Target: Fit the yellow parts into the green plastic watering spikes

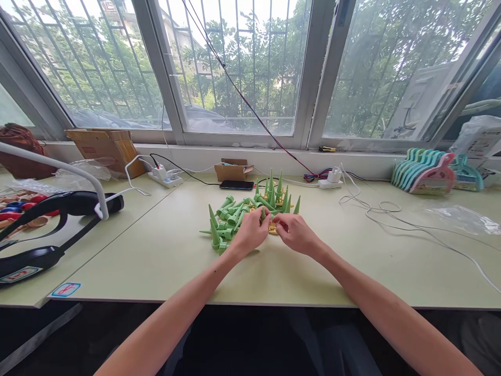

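My left hand [252, 230] is closed around a green plastic spike [263, 213], whose tip shows between thumb and fingers. Beside it, my right hand [295, 232] has its fingers pinched together close to the left one; whatever they hold is too small to make out. Small yellow pieces [273, 230] lie on the table between and behind the hands. To the left is a heap of green spikes and tube-shaped parts [234, 214], some lying flat, a few pointing up. Behind the hands several green spikes [271, 189] stand upright with yellow bits among them.
A black phone [237, 185] lies behind the heap, before a small open cardboard box [234, 169]. Power strips [166, 178] and loose white cables [385, 209] spread along the back and right. Black headgear [78, 203] sits left; pastel dustpan-like items [425, 172] stand right.
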A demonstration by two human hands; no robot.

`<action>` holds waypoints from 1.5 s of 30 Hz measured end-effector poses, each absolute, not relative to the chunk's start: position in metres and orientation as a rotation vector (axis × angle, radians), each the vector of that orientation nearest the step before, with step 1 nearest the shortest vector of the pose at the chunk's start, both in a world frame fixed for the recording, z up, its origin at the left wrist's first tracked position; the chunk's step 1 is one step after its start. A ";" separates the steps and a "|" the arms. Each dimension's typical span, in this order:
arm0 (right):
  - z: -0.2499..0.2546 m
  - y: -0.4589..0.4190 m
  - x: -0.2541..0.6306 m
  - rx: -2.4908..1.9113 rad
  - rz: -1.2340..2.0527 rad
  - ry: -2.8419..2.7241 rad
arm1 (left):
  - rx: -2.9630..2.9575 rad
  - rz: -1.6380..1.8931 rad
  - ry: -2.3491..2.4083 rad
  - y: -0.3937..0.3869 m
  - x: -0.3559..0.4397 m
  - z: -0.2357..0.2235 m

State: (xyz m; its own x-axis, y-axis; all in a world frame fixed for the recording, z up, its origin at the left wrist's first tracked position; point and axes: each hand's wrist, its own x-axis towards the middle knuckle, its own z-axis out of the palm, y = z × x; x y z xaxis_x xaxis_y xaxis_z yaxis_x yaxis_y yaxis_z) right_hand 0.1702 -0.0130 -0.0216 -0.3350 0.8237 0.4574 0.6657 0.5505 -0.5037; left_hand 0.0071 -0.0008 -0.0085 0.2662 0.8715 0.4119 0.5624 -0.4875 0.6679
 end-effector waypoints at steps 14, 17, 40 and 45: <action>-0.019 -0.014 0.169 -1.221 0.287 -2.054 | 2.127 1.138 1.349 0.001 0.006 -0.010; -0.019 -0.015 0.170 -1.226 0.283 -2.051 | 2.121 1.144 1.366 0.001 0.006 -0.011; -0.017 -0.018 0.169 -1.230 0.285 -2.061 | 2.119 1.152 1.379 0.001 0.006 -0.010; -0.016 -0.018 0.168 -1.228 0.270 -2.076 | 2.109 1.149 1.372 0.001 0.006 -0.010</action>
State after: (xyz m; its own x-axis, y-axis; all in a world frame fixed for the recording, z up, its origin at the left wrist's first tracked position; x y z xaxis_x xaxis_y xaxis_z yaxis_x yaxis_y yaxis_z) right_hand 0.1682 -0.0178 -0.0163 -0.3061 0.8325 0.4617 0.6865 0.5291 -0.4988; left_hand 0.0055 0.0009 -0.0102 0.1919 0.8824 0.4295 0.5772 -0.4555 0.6778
